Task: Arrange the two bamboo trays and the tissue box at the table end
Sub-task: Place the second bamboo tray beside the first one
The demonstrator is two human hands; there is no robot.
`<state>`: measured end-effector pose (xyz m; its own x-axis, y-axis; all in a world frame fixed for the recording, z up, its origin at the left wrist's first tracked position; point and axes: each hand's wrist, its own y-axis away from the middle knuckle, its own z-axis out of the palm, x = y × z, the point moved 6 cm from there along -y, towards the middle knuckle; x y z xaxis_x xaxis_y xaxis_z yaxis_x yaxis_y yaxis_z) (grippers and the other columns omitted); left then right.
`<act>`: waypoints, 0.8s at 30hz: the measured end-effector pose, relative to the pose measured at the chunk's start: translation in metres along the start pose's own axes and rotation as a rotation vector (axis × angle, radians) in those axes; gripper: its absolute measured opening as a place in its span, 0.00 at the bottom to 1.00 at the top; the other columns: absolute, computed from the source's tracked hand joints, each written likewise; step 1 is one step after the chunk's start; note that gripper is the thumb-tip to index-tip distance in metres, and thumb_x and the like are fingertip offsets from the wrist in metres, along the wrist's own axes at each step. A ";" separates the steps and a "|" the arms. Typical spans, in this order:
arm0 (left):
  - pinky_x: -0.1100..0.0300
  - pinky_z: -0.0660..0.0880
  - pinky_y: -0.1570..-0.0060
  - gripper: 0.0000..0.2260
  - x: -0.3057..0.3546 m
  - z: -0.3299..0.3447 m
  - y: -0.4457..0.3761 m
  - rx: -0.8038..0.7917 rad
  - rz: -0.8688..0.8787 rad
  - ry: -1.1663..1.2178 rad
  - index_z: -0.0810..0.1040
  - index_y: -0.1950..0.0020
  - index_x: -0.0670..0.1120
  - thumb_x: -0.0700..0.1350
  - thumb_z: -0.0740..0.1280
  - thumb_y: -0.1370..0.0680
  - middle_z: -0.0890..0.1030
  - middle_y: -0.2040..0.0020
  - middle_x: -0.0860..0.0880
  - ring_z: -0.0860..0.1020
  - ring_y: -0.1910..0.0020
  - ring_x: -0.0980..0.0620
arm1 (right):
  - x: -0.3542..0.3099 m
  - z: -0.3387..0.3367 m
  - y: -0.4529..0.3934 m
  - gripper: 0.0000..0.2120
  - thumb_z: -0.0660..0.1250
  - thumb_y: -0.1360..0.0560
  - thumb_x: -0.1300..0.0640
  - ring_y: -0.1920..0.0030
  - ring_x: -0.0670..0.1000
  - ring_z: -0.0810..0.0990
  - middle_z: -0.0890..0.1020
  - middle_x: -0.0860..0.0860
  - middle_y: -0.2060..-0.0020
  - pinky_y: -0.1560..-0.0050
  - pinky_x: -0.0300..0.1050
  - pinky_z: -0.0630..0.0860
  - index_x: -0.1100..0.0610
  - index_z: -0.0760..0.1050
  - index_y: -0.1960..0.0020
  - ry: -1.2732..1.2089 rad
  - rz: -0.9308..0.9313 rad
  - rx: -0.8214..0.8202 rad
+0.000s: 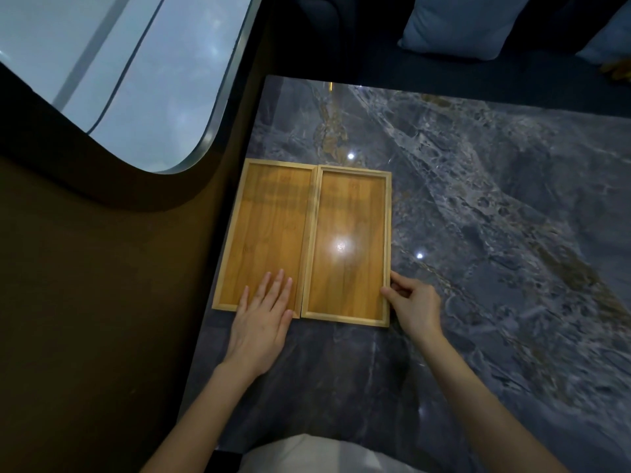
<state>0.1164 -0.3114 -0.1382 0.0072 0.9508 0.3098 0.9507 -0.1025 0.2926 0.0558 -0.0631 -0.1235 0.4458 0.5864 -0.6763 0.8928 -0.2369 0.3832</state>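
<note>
Where the dark marbled surface (478, 206) meets the brown wall panel (102, 302) on its left side, two bamboo trays lie flat, side by side, with their long rims touching or very nearly so. The left tray (269, 213) sits right along the surface's left edge, under the rounded window (119, 70). The right tray (351, 213) lies just beside it, its far end set slightly nearer than its neighbour's, and a ceiling light glares off its floor.

The left hand (263, 319) lies open and flat, fingers spread, palm down across the near rim of the left tray, with the fingertips resting on the tray's floor; it grips nothing. The right hand (415, 305) is at the near right corner of the right tray, thumb and forefinger pinched onto the tray's long outer rim, the other fingers curled behind. Whether that pinch lifts the tray at all is hard to judge from this angle; the tray looks flat on the surface.

Beyond the far edge of the surface a pale blue cushion (461, 25) leans on dark seating. No tissue box shows in this view.
</note>
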 end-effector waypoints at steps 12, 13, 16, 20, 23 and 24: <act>0.49 0.37 0.29 0.24 0.004 0.000 0.001 -0.015 0.012 0.013 0.39 0.29 0.57 0.56 0.48 0.20 0.39 0.26 0.54 0.37 0.26 0.52 | 0.002 0.001 0.003 0.17 0.69 0.29 0.62 0.55 0.47 0.77 0.79 0.50 0.58 0.49 0.39 0.70 0.58 0.76 0.40 -0.032 -0.002 -0.001; 0.48 0.37 0.29 0.25 0.005 0.000 0.001 -0.024 0.022 0.011 0.39 0.29 0.58 0.57 0.49 0.21 0.39 0.26 0.53 0.37 0.27 0.52 | 0.002 0.001 0.003 0.17 0.69 0.29 0.62 0.55 0.48 0.77 0.80 0.50 0.58 0.49 0.39 0.70 0.59 0.76 0.40 -0.038 0.002 0.000; 0.46 0.38 0.28 0.26 0.005 0.002 0.001 -0.047 0.037 -0.021 0.39 0.29 0.61 0.60 0.50 0.22 0.38 0.26 0.53 0.35 0.27 0.51 | 0.002 0.001 0.003 0.17 0.69 0.29 0.62 0.55 0.47 0.77 0.80 0.50 0.57 0.49 0.39 0.70 0.58 0.76 0.41 -0.043 0.007 0.005; 0.46 0.40 0.29 0.27 0.010 -0.001 0.001 -0.016 0.077 -0.043 0.43 0.28 0.57 0.57 0.54 0.22 0.44 0.25 0.53 0.41 0.26 0.49 | 0.002 0.001 0.002 0.17 0.69 0.29 0.61 0.56 0.46 0.76 0.80 0.50 0.57 0.51 0.38 0.68 0.58 0.76 0.40 -0.034 0.009 0.014; 0.41 0.54 0.30 0.26 0.017 -0.007 0.002 0.022 0.101 -0.075 0.57 0.27 0.51 0.52 0.62 0.23 0.60 0.26 0.47 0.57 0.26 0.42 | 0.003 0.001 0.001 0.17 0.69 0.29 0.61 0.55 0.46 0.76 0.82 0.53 0.54 0.50 0.38 0.69 0.58 0.76 0.40 -0.038 0.011 0.013; 0.40 0.58 0.32 0.26 0.018 -0.008 0.002 0.029 0.103 -0.095 0.61 0.28 0.49 0.51 0.64 0.24 0.64 0.27 0.45 0.61 0.28 0.41 | 0.003 0.002 0.001 0.17 0.69 0.29 0.61 0.55 0.46 0.76 0.82 0.54 0.53 0.50 0.39 0.69 0.59 0.76 0.40 -0.037 0.009 0.013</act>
<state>0.1160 -0.2968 -0.1248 0.1328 0.9592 0.2497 0.9520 -0.1935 0.2373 0.0581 -0.0627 -0.1263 0.4554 0.5555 -0.6957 0.8895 -0.2518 0.3813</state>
